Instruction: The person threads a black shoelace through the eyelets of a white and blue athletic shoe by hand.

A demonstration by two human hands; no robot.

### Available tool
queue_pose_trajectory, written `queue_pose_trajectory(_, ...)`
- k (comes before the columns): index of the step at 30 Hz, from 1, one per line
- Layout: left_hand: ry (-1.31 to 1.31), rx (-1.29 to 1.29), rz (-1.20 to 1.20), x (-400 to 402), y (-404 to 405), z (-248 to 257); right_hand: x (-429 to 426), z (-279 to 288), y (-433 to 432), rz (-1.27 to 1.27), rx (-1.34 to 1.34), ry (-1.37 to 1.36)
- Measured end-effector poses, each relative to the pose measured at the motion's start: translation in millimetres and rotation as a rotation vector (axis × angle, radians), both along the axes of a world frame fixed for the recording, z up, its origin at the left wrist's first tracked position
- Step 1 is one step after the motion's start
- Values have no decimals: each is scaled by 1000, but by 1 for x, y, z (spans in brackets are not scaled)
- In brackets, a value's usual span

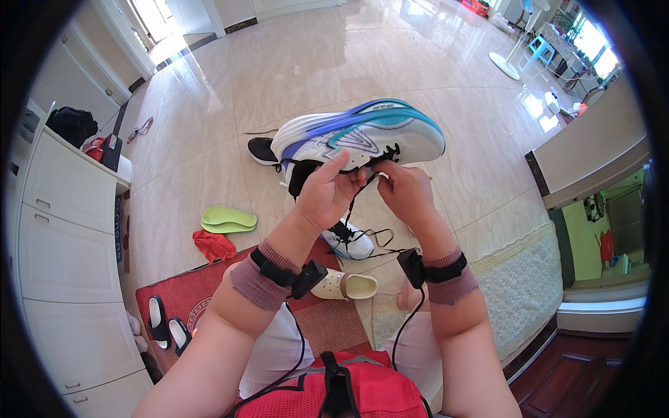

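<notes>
A white running sneaker (360, 137) with blue and teal sole trim is held up on its side, toe to the right. My left hand (326, 190) grips it near the collar and tongue, thumb on the upper. At the lacing, my right hand (410, 190) pinches a black shoelace (354, 202), its fingertips partly hidden by the shoe edge. The lace hangs down between my hands. Below, a second white sneaker (351, 241) with loose black laces rests on the floor, partly covered by my left wrist.
A black shoe (262, 150) lies behind the held sneaker. A green slipper (229, 219), red cloth (213, 245), cream clog (345, 286) and black slides (158, 322) are around the red mat (172, 292). White cabinets (68, 256) stand left; a pale rug (512, 282) lies right.
</notes>
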State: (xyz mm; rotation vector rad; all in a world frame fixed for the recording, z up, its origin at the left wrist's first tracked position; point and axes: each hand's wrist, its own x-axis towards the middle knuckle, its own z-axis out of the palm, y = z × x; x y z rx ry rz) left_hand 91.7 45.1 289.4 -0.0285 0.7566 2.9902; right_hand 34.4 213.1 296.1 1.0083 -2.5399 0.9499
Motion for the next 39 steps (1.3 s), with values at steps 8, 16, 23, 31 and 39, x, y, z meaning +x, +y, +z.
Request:
queue_pose_trajectory(8, 8, -34, -42, 2, -2, 0, 0, 2, 3, 10, 20, -22)
queue_pose_trajectory(16, 40, -41, -9, 2, -1, 1, -2, 5, 8, 45, 9, 83)
queue_pose_trajectory(23, 24, -25, -8, 2, -3, -1, -2, 4, 11, 169, -140, -32)
queue_pose_trajectory(31, 32, -32, -18, 0, -6, -6, 5, 14, 15, 329, -172, -203)
queue_pose_trajectory(39, 24, -41, 117, -6, -9, -1, 24, 27, 30, 529, -212, -361)
